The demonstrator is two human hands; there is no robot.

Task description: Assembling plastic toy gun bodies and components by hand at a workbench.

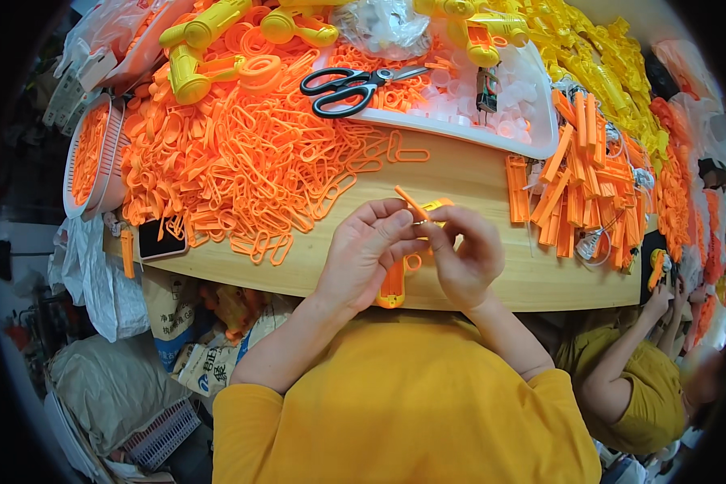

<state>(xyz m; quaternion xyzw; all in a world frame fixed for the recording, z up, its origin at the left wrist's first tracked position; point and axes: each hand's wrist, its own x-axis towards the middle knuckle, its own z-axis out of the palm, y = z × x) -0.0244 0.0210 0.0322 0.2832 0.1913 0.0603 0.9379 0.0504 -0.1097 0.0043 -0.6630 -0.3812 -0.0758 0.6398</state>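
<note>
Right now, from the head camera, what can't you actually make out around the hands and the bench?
- Head view: the small orange and yellow part is mostly covered by the left hand and right hand; its shape and each grip are unclear.
- White tray: the clear pieces are too small.
- Dark phone: orange loops overlap it.
- Co-worker's hand: warped at the rim.

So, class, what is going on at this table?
A person in a yellow shirt holds a small yellow and orange plastic toy part over a wooden table. The left hand and right hand together pinch a thin orange stick at its top. A heap of orange plastic loops, black scissors and orange strips lie around.
</note>
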